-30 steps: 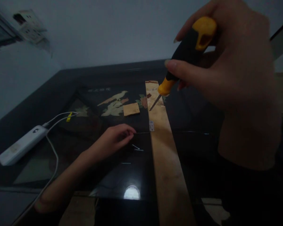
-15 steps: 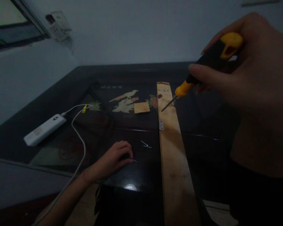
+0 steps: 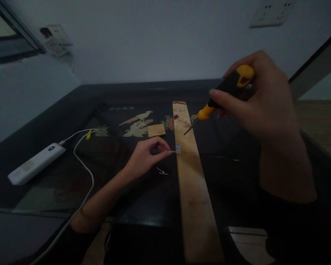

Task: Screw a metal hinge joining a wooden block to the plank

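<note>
Gripping the screwdriver with right hand, right of frame centre, likely stiff and light, best held by the thick handle; pinching a slim metal piece with left hand, near centre.

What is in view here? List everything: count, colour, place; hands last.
Table: 1, dark, centre
Plank: 1, tan, on table
Metal plate: 1, silvery, plank's left edge
Wood square: 1, tan, beside plank
Screwdriver: 1, black, yellow, right hand
Loose pins: 2, silvery, near left hand
Held pin: 1, silvery, left hand
Oblong device: 1, white, table's left
Cable: count unclear, white, left
Tag: 1, yellow, on cable
Sockets: several, white, walls
Window: 1, grey, upper left
Left hand: 1, dark sleeve, at metal plate
Right hand: 1, dark sleeve, on screwdriver
</note>
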Tool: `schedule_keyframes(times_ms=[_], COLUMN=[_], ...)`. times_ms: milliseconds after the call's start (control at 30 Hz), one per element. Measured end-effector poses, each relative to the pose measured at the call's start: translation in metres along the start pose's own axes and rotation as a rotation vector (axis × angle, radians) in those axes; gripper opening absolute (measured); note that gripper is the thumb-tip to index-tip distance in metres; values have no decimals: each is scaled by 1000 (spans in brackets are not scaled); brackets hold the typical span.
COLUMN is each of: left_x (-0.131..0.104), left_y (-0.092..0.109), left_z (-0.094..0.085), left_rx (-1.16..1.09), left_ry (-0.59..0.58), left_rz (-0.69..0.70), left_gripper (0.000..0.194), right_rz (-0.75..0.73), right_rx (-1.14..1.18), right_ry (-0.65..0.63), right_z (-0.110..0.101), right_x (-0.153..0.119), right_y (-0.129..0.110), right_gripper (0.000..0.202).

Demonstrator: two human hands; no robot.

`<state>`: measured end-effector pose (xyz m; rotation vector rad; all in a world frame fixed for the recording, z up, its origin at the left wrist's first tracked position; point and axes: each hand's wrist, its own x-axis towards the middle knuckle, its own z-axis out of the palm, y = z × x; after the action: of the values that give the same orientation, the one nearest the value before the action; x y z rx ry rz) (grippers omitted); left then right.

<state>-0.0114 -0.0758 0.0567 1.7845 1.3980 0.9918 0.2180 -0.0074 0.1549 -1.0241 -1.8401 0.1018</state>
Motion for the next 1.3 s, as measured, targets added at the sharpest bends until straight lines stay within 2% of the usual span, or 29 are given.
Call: schedule_keyframes(times_ms=[67, 133, 233, 333, 533, 767, 867, 1000, 1167, 1300], left_x=[18, 30, 35, 33, 30, 28, 26, 24, 22, 24], left_y=[-1, -7, -19, -29, -41, -49, -50, -49, -49, -51], left_z=[8, 18, 31, 38, 39, 51, 59, 61, 59, 55], left_rx=[-53, -142, -278, -324, -200, -261, -226, -68, 49, 98], left_ry=[25, 24, 12, 16, 77, 255, 299, 263, 217, 211], left_rz=[23, -11, -88, -81, 95, -6, 43, 123, 223, 249], left_gripper=[10, 9, 11, 12, 12, 28, 19, 7, 5, 5], right_rz=[6, 23, 27, 7, 8, -13, -20, -23, -5, -12], right_rx=[42, 125, 192, 217, 270, 251, 250, 219, 116, 99], right_ry=[17, 38, 50, 42, 1, 16, 3, 14, 24, 30], right_z=[-2, -3, -5, -5, 6, 12, 11, 9, 6, 4], right_x=[-5, -11, -19, -21, -16, -8, -8, -9, -10, -10], right_y=[7, 15, 25, 28, 27, 27, 28, 26, 20, 19], right_gripper=[32, 33, 33, 33, 32, 29, 28, 28, 25, 27])
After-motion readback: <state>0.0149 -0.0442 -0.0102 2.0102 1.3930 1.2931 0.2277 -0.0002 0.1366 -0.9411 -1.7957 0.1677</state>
